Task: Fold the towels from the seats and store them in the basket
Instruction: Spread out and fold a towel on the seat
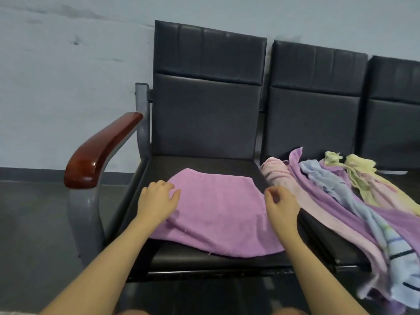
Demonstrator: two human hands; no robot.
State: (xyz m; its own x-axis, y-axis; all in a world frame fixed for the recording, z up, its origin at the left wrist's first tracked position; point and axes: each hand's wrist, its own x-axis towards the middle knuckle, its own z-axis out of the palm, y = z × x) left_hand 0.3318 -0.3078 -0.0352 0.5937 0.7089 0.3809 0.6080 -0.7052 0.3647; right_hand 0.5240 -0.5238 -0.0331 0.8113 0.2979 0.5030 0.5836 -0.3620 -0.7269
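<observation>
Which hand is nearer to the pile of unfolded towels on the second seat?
The right hand. It hovers at the purple towel's right edge, just beside the pile of unfolded towels. The left hand rests on that towel's far left side.

Third seat [395, 110] cut off by the right edge. Towel pile [354, 208] ran past the right and bottom edges, lower ends out of view. Left fingers [159, 185] curled under, tips hidden. Purple towel [218, 212] partly covered by both wrists.
</observation>
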